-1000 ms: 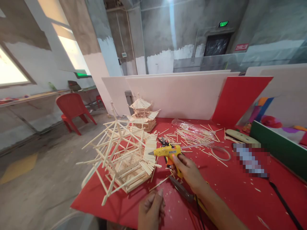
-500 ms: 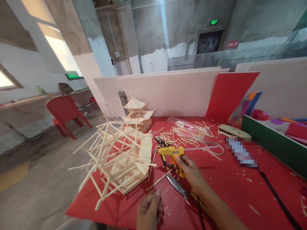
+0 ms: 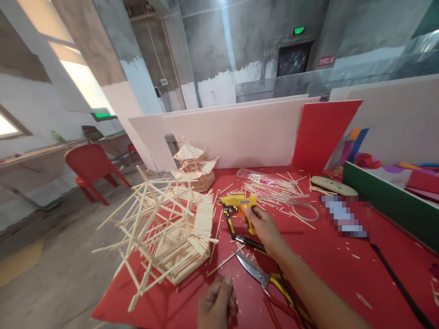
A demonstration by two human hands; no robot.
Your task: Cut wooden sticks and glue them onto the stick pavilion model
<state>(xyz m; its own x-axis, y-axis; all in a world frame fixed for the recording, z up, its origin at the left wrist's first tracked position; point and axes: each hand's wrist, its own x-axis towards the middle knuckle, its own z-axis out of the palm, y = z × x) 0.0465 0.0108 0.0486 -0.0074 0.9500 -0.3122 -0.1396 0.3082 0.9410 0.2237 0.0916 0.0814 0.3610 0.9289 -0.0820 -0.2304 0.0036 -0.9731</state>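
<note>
While the right hand (image 3: 261, 226) is clasping the handle of the yellow glue gun (image 3: 236, 201), its barrel is pointing leftward at the nearby stick model (image 3: 168, 228), and the curled, seemingly empty left hand (image 3: 216, 304) is resting at the table (image 3: 343, 274) edge.

Left hand (image 3: 216, 304) was cut off at the wrist by the lower edge. Its fingers were curled inward, so whether anything lay within could not be told. Right hand (image 3: 263, 227) covered the grip of the glue gun (image 3: 236, 201). The right forearm hid part of the handles of the scissors (image 3: 254, 269). A pixelated patch (image 3: 345, 215) blurred a thing on the table (image 3: 343, 274). The black cable (image 3: 398, 279) ran out at the lower right corner. The green sign (image 3: 299, 30) and the red sign (image 3: 325, 60) were too small to read.
</note>
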